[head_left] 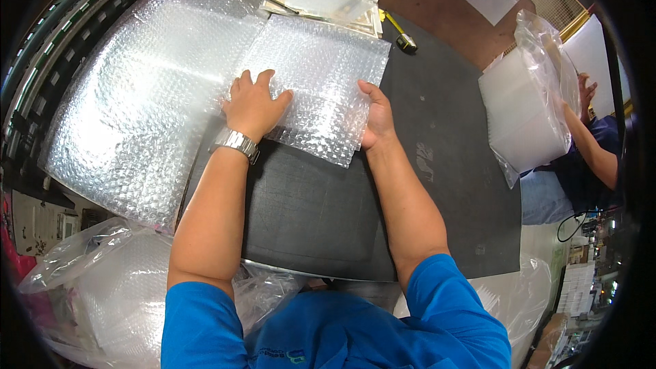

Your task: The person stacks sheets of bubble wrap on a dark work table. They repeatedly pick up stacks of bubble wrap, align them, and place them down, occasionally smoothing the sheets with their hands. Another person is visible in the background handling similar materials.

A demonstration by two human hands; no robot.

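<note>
A squarish piece of clear bubble wrap [318, 82] lies on the dark table mat, in front of me. My left hand [256, 104] rests with spread fingers over its left edge, where it meets a larger bubble wrap sheet [137, 96]. A metal-banded watch is on that wrist. At the piece's right edge, my right hand [377, 115] grips it, the thumb on top and the other fingers mostly hidden behind.
Behind the piece lies a stack of flat sheets [321, 0] with a pen [277, 3] on it. A tape measure [406, 42] sits beside them. At the right, a co-worker's hand [586, 92] is by a plastic-bagged stack [523, 109]. Bagged bubble wrap [123, 294] stands at lower left.
</note>
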